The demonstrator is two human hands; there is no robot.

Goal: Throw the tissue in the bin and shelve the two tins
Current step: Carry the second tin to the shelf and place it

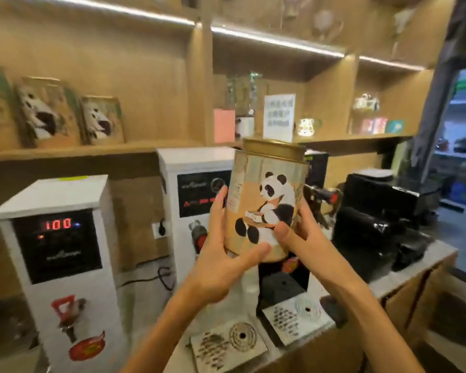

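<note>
**Panda tin held aloft, shelf not yet reached: hazards listed**

Wooden shelving (97, 150): runs across the wall above the counter; left bay holds panda-print boxes (102, 121), middle bay a white printed notice (279, 117) and a pink card (223, 125). Risk: little free ledge in these bays, so a tin pushed in could knock the notice or boxes over

Hot-water dispensers, left (57, 265) showing 100, and middle (197, 195): they stand directly under the shelf. Risk: a dropped tin would probably strike a dispenser top or tap

Panda tin (267, 200): cylindrical, gold lid on, tilted slightly, raised in front of the middle dispenser and below shelf level. Risk: smooth wall may slide through the palms during the lift

Left hand (226, 254): cupped around the tin's lower left side, thumb across the front

Right hand (299, 232): pressed to the lower right side, thumb on the front. Both grips sit low, so the tin could tip

Second tin, tissue, bin: not in view
</note>
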